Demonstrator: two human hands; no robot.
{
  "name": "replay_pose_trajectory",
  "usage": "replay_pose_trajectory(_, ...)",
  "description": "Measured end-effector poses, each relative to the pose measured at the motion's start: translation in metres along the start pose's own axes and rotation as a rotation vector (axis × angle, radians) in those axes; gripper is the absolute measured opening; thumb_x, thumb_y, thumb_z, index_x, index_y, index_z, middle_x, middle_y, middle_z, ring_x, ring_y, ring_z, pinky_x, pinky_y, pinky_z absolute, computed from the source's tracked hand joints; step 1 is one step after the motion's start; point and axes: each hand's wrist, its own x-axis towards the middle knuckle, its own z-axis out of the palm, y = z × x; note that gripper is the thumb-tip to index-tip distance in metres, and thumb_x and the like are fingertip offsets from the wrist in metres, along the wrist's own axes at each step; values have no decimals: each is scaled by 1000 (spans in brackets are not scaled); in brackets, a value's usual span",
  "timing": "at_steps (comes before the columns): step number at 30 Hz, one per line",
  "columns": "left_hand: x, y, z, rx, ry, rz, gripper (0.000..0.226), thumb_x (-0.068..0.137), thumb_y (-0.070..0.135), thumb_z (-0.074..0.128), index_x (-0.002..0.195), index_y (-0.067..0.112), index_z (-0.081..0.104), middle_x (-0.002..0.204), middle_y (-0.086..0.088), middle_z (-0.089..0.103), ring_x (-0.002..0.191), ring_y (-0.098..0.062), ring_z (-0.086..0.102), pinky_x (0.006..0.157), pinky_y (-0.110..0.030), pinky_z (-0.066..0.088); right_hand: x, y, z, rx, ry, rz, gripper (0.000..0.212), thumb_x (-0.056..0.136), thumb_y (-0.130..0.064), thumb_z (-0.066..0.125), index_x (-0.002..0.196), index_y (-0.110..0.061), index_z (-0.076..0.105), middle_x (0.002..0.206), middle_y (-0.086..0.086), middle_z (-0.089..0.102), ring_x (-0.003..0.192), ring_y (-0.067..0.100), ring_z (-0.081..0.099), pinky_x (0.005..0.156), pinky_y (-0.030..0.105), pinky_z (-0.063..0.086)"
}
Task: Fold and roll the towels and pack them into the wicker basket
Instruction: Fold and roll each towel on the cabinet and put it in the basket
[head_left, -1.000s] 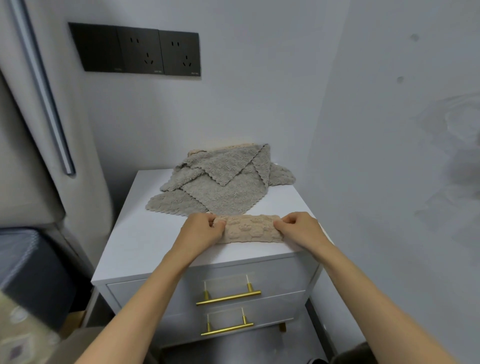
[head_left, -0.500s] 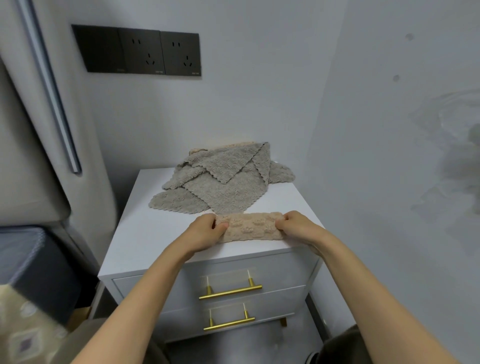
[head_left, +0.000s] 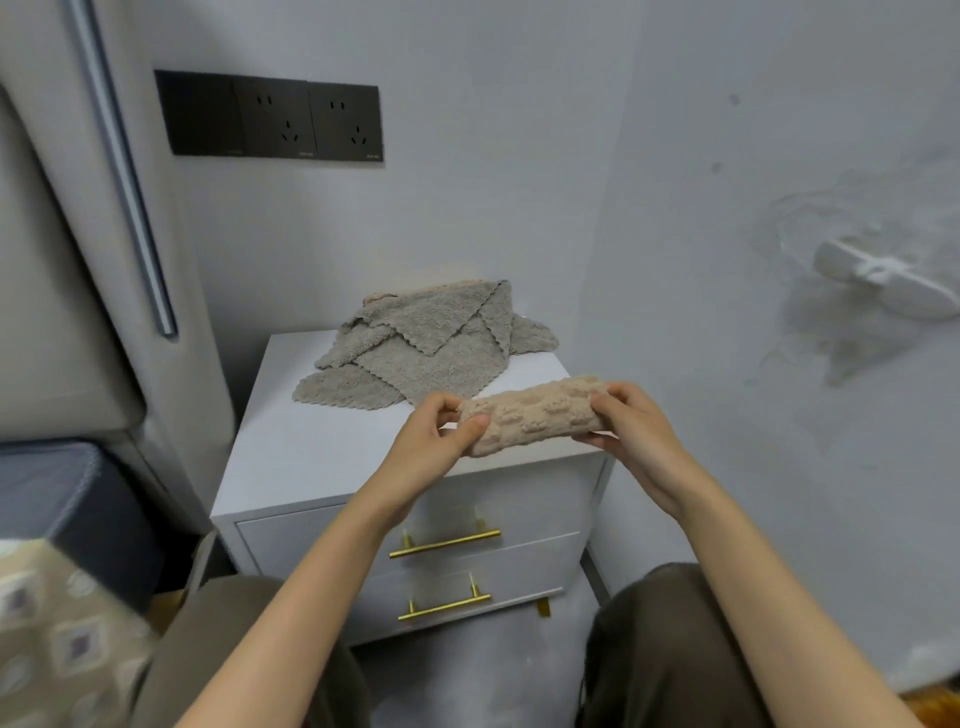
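Observation:
A rolled beige towel (head_left: 535, 415) with a bumpy pattern is held in the air just above the front edge of the white nightstand (head_left: 311, 447). My left hand (head_left: 436, 436) grips its left end and my right hand (head_left: 628, 421) grips its right end. Behind it, a loose pile of grey-beige towels (head_left: 421, 353) with scalloped edges lies unfolded at the back of the nightstand top. No wicker basket is in view.
The nightstand has two drawers with gold handles (head_left: 447, 543) and stands in a corner between two walls. A black socket panel (head_left: 270, 117) is on the back wall. A padded headboard and dark bed edge (head_left: 67, 499) are at left. My knees are below.
The rolled towel lay on the nightstand's front edge under both hands; now both hands have lifted it off the top, tilted with its right end higher. The view has dropped lower.

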Motion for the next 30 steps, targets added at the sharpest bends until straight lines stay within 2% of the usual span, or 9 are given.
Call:
replay_pose_trajectory(6,-30,29,33,-172,-72,34,15,91,20,62,99,8,55,82,-3,54,77,-14,51,76,-26,45,-43,-16,-35,-10,132,-111,7,98,-10,44,100,-7,49,96,5,58,81,11,58,70,28,52)
replay_pose_trajectory(12,-58,55,75,-233,-197,6,10,92,15,60,94,8,53,91,-13,56,89,-23,55,95,-47,48,-94,-21,-77,-9,294,-171,6,95,-8,40,93,-10,46,90,2,51,78,14,50,59,27,43)
replay_pose_trajectory(15,-76,63,98,-228,-282,4,9,92,14,60,91,9,53,82,-5,58,82,-17,58,92,-43,51,-120,-19,-97,5,365,-182,10,93,-6,37,86,-13,42,83,0,44,73,13,44,58,29,38)
replay_pose_trajectory(19,-99,64,125,-151,-460,-15,13,90,14,62,95,6,52,84,-6,61,80,-15,59,84,-36,54,-157,-9,-129,42,424,-171,18,89,-15,42,73,-19,35,69,-5,35,59,7,34,55,27,30)
replay_pose_trajectory(22,-108,60,145,-69,-644,-46,18,84,17,71,87,8,56,83,-8,64,77,-14,63,74,-28,55,-186,4,-157,58,439,-151,10,77,-23,45,73,-17,37,70,0,36,65,14,35,58,30,29)
replay_pose_trajectory(25,-117,58,170,24,-752,-83,21,81,19,74,87,8,57,83,-9,67,76,-12,66,69,-22,55,-207,24,-183,104,485,-129,17,88,-12,45,73,-17,39,68,-4,38,64,10,37,58,29,30)
replay_pose_trajectory(27,-125,55,191,52,-793,-118,23,82,19,73,91,6,56,92,-12,70,83,-17,69,76,-27,58,-221,41,-199,155,522,-109,16,93,-10,42,78,-16,41,73,1,39,68,12,40,61,30,32)
replay_pose_trajectory(29,-131,50,214,82,-837,-146,25,83,20,73,94,5,56,102,-15,70,91,-22,70,82,-32,58,-231,60,-216,237,541,-65,4,88,-18,47,86,-16,44,84,6,41,78,20,42,67,34,35)
replay_pose_trajectory(30,-134,46,227,104,-855,-159,27,83,21,73,97,5,56,104,-15,69,92,-22,70,82,-31,58,-236,70,-226,293,558,-36,9,84,-21,50,89,-16,45,86,6,42,82,21,43,70,35,37)
